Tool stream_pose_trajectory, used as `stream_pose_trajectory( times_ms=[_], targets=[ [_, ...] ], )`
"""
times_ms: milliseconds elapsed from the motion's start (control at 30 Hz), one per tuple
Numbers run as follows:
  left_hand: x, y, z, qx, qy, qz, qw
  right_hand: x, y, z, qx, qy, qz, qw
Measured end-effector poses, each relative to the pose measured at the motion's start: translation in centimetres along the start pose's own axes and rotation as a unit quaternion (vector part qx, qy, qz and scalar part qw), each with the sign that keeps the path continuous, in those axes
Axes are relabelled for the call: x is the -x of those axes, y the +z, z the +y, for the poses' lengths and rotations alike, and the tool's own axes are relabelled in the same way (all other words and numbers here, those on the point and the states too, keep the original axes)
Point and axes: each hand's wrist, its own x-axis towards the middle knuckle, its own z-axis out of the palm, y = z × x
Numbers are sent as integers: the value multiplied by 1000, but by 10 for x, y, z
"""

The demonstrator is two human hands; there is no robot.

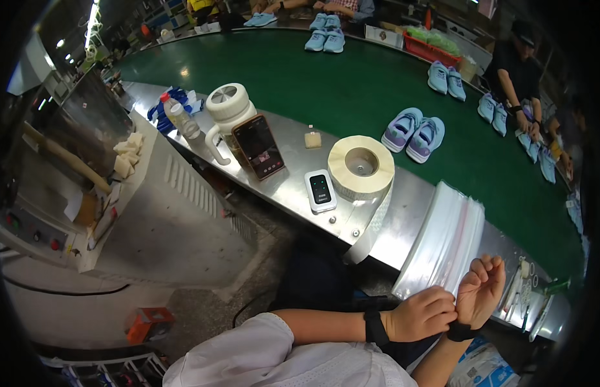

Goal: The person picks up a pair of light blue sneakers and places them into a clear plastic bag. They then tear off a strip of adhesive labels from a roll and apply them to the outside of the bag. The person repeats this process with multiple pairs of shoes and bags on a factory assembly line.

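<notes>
Two hands meet at about five o'clock in the view. The left hand (421, 314), a black band on its wrist, curls its fingers against the wrist of the right hand (480, 288), pinching at the black wristband (460, 333) there. The right hand is loosely curled, fingers folded inward, holding nothing that shows. Just at eleven o'clock of both hands lies a stack of clear plastic bags (445, 238) on the steel ledge (293, 184), its near edge touching the knuckles. Further toward ten o'clock stand a roll of labels (361, 166), a small white device (320, 191), a phone (258, 146) leaning on a white jug (227, 111). Beyond, at one o'clock, a pair of lilac shoes (413, 133) rests on the green belt (325, 84).
</notes>
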Motion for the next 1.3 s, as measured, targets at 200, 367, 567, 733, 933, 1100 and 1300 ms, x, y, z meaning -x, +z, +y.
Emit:
stream_pose_trajectory(
  times_ms=[200, 367, 567, 733, 933, 1100, 1300],
  targets=[
    [13, -54, -11, -5, -153, -68, 986, 6, 41, -15, 485, -27, -33, 873],
    [53, -115, -19, 6, -388, -75, 919, -31, 73, -76, 854, 40, -213, 473],
    [98, -138, -41, -19, -478, 41, 877, -170, 28, -75, 947, -37, -208, 244],
    [121, -129, -51, 53, -579, 19, 814, -273, 25, -17, 900, 87, -203, 376],
    [154, -115, -47, 80, -648, 13, 758, -348, 19, 83, 872, 219, -280, 338],
    [140, -127, -51, 71, -670, -6, 739, -364, -31, 123, 886, 222, -257, 316],
    [137, -138, -57, 61, -636, -20, 769, -337, -32, 96, 895, 98, -185, 394]
  ],
)
